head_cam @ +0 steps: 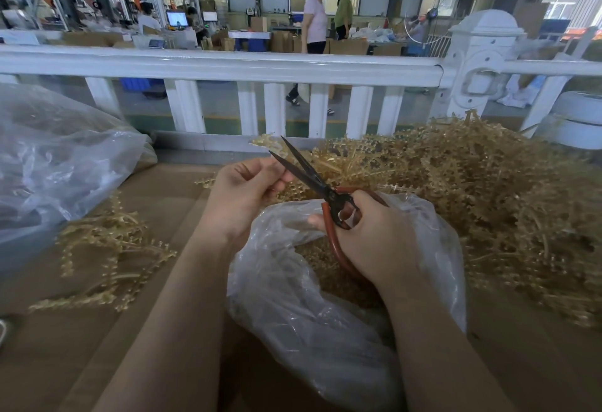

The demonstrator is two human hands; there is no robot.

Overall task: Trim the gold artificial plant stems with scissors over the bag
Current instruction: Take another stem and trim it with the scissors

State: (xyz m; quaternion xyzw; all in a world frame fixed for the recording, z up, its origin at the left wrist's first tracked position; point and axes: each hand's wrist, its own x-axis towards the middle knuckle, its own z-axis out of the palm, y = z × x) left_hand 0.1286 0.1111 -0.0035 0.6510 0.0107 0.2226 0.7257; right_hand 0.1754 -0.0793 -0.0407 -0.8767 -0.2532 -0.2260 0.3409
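Bare forearms, no sleeves, no gloves

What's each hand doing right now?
Left hand: pinching a gold stem.
Right hand: gripping the scissors, blades open.

a white railing (228, 65) runs across behind the brown tabletop (81, 346). beyond it, two people (314, 11) stand among cardboard boxes (345, 45), with lit monitors (177, 18) farther left.

Gold stems (488, 190), red-handled black scissors (321, 190), clear bag (293, 297).
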